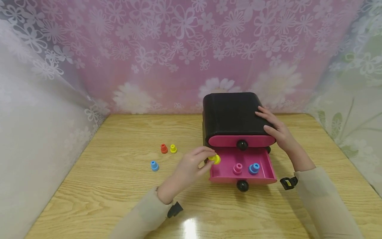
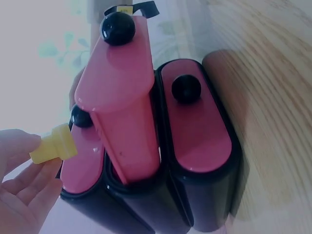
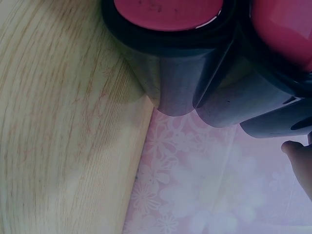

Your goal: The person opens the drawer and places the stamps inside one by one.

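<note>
One yellow peg [image 1: 216, 160] is pinched in the nearer left hand [image 1: 191, 165], above the left side of the open drawer [image 1: 225, 171].

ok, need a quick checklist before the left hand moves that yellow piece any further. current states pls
1. Grip: left hand pinches the yellow piece. ok
2. Middle drawer pulled out: ok
3. Free floor in it: pink piece and blue piece stand toward the centre and right, bare floor at left. ok
4. Cabinet steadied: right hand rests on its right side. ok
5. Top drawer and bottom drawer closed: ok
6. Yellow piece clear of the drawer's left edge: cannot tell, height unclear.
</note>
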`<state>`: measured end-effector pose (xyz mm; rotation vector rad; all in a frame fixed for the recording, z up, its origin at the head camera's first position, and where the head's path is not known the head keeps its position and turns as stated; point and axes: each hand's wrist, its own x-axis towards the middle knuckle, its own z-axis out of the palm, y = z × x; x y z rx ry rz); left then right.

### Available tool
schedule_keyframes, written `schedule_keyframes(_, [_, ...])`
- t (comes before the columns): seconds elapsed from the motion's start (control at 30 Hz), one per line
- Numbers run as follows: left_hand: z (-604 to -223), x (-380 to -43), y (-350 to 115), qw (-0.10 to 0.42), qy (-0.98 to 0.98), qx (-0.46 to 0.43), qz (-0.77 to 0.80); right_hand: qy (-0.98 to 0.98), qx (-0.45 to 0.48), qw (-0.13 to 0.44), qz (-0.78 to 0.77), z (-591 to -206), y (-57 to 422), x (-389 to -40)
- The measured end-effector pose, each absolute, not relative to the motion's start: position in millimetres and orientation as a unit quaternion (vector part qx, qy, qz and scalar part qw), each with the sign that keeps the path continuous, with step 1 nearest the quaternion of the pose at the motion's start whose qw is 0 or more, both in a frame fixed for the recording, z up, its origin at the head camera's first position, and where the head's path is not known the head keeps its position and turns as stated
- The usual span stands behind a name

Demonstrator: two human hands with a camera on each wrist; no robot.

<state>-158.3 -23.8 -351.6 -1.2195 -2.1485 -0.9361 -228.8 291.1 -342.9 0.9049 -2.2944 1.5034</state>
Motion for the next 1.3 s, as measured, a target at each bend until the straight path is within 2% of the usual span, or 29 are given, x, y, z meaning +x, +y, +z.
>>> schedule_keyframes(0.5, [-360.0, -165.1, -5.2, 0.17, -0.811, -0.447, -0.338, -0.783, 0.308, 0.127, 0.525, -342.8, 289.6, -229.5])
schedule_keyframes(0.93, [-363.3, -166.2, 0.4, 0.15, -0.814, -0.465, -0.313, -0.778, 0.308, 0.127, 0.532, -341.9, 288.8, -228.3])
schedule_keyframes(1.3, [-368.0, -169.6, 0.8, 0.153, -0.803, -0.495, -0.295, -0.78, 0.305, 0.127, 0.532, -341.6, 289.0, -227.2])
